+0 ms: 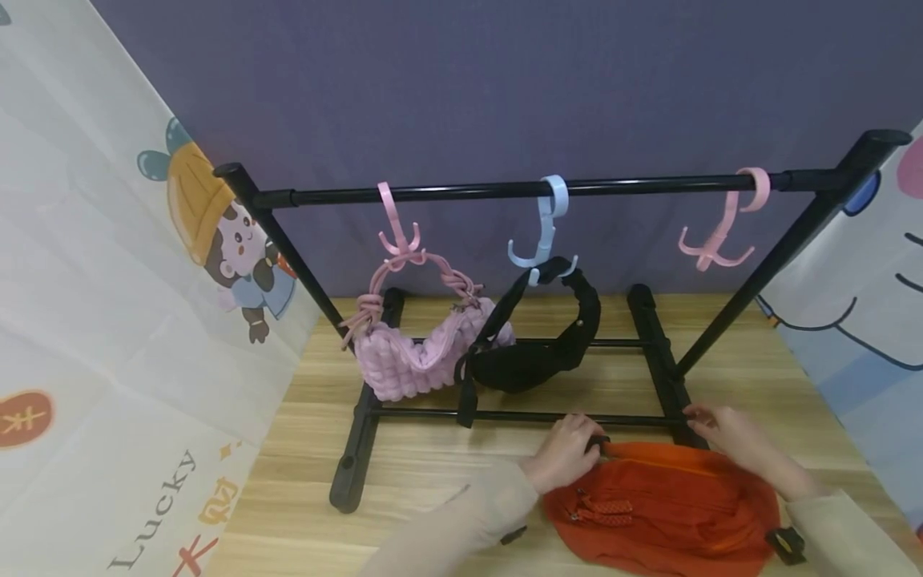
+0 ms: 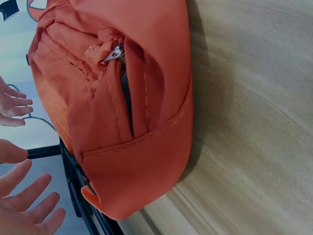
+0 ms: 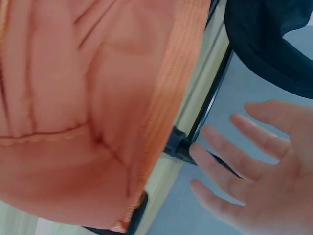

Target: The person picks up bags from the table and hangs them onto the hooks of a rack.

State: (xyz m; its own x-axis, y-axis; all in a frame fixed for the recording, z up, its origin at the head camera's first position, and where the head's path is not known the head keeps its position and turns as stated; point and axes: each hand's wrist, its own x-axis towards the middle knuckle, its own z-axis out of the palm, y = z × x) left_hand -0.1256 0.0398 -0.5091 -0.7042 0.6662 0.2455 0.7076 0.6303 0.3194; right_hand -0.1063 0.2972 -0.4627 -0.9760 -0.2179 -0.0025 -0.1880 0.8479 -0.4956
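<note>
An orange waist bag [image 1: 663,505] lies on the wooden table, its zip pulls [image 2: 110,51] and a slightly parted zip showing in the left wrist view. My left hand [image 1: 566,453] is by the bag's upper left corner, near a black strap end [image 1: 597,443]. In the left wrist view that hand's fingers are spread, with nothing seen in them. Beyond the bag's upper right edge is my right hand [image 1: 731,437], near the rack's foot. The right wrist view shows its fingers [image 3: 220,152] loosely spread, apart from the bag [image 3: 98,98].
A black rack [image 1: 461,191] stands behind the bag. On its bar hang a pink hook [image 1: 397,228] with a lilac quilted bag [image 1: 411,353], a blue hook [image 1: 546,228] with a black bag [image 1: 530,365], and another pink hook [image 1: 721,228] holding nothing.
</note>
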